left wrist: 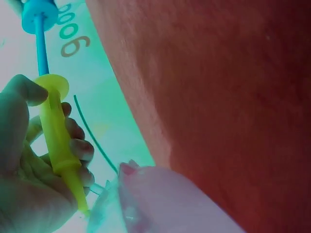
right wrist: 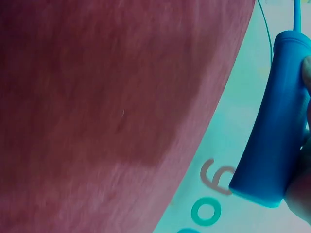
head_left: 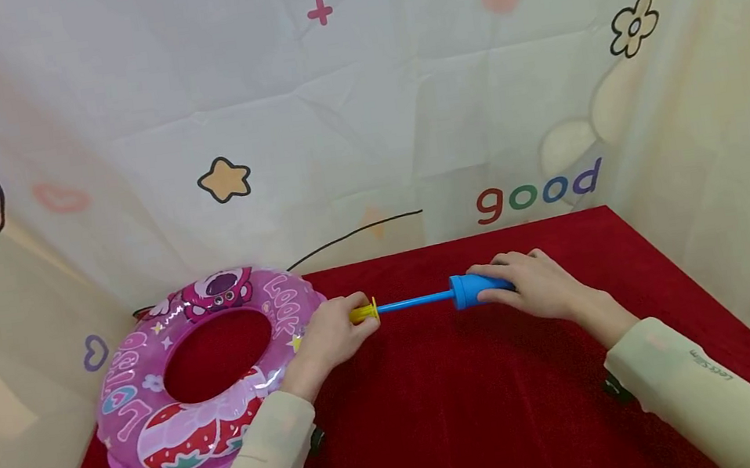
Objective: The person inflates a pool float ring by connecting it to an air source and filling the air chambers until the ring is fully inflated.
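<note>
A hand air pump stretches between the two hands above the red-covered table, its thin blue rod drawn out. My left hand grips the pump's yellow end, thumb near its round flange. The tapered tip points down toward the pink part of the ring in the left wrist view; whether they touch I cannot tell. Around the blue barrel my right hand curls its fingers. An inflated pink swim ring, printed with a bear and strawberries, lies on the left, partly behind the left hand and forearm.
Red cloth covers the table. A pale curtain printed with hearts, stars and the word "good" rises behind it and along both sides. Dark objects show beside both sleeves, too little to identify.
</note>
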The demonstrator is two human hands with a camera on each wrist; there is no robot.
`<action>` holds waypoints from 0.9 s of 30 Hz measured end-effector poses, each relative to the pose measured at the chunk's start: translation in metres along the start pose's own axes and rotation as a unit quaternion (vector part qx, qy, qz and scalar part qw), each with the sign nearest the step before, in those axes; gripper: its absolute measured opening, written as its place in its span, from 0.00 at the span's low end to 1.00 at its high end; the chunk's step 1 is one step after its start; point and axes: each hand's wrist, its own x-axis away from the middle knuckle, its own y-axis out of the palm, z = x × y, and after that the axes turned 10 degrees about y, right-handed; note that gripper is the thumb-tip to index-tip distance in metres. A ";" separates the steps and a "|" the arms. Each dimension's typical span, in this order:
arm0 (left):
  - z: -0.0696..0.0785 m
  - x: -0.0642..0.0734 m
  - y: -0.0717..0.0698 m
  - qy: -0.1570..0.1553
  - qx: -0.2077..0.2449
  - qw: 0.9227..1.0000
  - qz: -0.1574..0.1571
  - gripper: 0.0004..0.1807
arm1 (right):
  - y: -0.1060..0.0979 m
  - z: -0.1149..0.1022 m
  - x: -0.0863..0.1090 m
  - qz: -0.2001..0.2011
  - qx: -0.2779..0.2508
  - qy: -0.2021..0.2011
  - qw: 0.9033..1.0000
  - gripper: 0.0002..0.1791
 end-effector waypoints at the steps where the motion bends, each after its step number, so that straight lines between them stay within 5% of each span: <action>1: 0.001 0.000 -0.001 0.005 -0.003 1.000 -0.004 0.06 | 0.001 -0.002 0.000 0.005 0.002 -0.004 1.000 0.30; 10: 0.008 0.000 -0.004 0.008 -0.012 1.000 -0.011 0.09 | 0.016 -0.042 -0.013 0.051 0.014 -0.038 0.998 0.30; 19: 0.012 0.001 -0.001 0.002 -0.027 0.999 -0.018 0.15 | 0.034 -0.087 -0.032 0.053 0.034 -0.048 0.997 0.30; 27: 0.005 0.001 0.008 -0.001 -0.026 0.999 -0.038 0.13 | 0.035 -0.075 -0.029 0.032 0.010 -0.044 0.998 0.30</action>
